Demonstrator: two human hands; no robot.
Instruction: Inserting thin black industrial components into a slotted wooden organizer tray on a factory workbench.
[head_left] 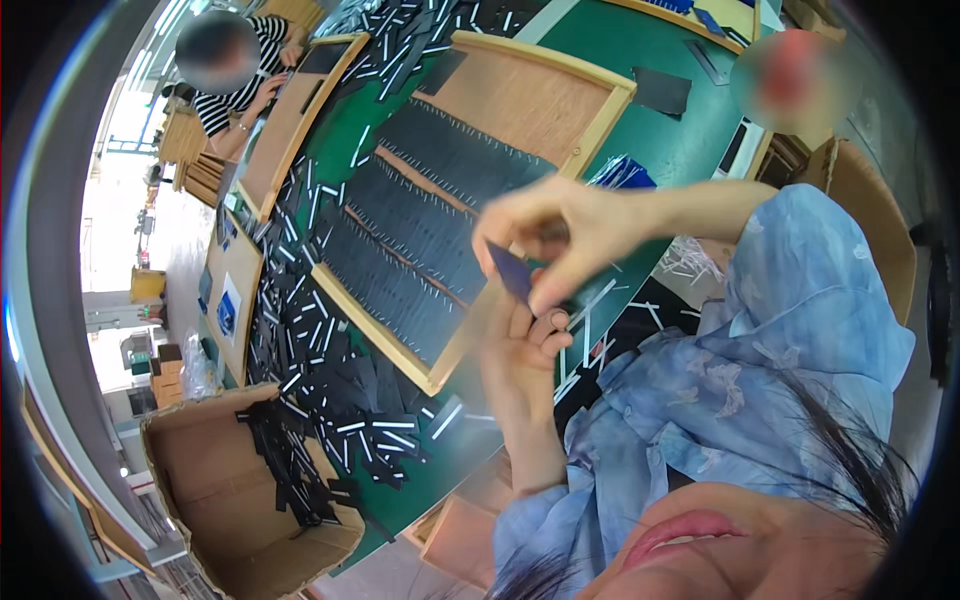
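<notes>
A small dark blue flat piece [511, 271] is pinched in my right hand [565, 235], between thumb and fingers, and tilted on one corner. Just below it is my left hand [522, 365], its fingers curled close to the right thumb. Whatever the left fingers hold, if anything, is hidden. Both hands are over the near right edge of a wooden-framed board [530, 85]. Rows of dark strips [400, 235] cover much of that board, with thin white ends along the rows.
Loose black and white strips [330, 390] are heaped left of the board on the green table [620, 60]. An open cardboard box [205, 455] with black strips stands at lower left. Beyond, a person in a striped top [222, 110] works at another board [290, 130]. Blue wrapped pieces [622, 173] lie behind my right wrist.
</notes>
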